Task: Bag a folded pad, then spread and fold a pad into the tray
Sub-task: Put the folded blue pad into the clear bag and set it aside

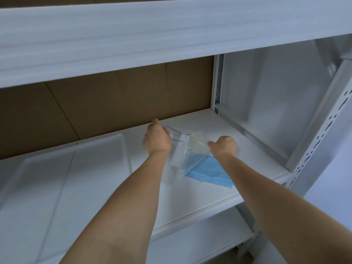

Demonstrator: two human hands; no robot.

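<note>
While both hands hold a clear zip-top bag (pixel 178 149) up off a white metal shelf (pixel 200 195), its mouth is being pulled apart. The left hand (pixel 156 139) pinches the bag's left lip, fingers curled, with the forefinger sticking out towards the cardboard backing (pixel 106 103). The right hand (pixel 223 146) is closed in a loose fist on the right lip, near the yellowish zip strip (pixel 199 140).

The bag hangs crumpled between the hands; it looks empty, though its folds make that hard to confirm. A folded blue pad (pixel 210 171) lies flat on the shelf just below and right of the bag, partly under the right wrist. It is not yet inside.

To do this step well, the mouth probably needs to be wide and taut, so that one hand can let go, lift the pad by its folded edge and slide it in squarely without catching the zip.

To the left on the same shelf sits a shallow white tray (pixel 122 149). Nothing can be seen in it.
</note>
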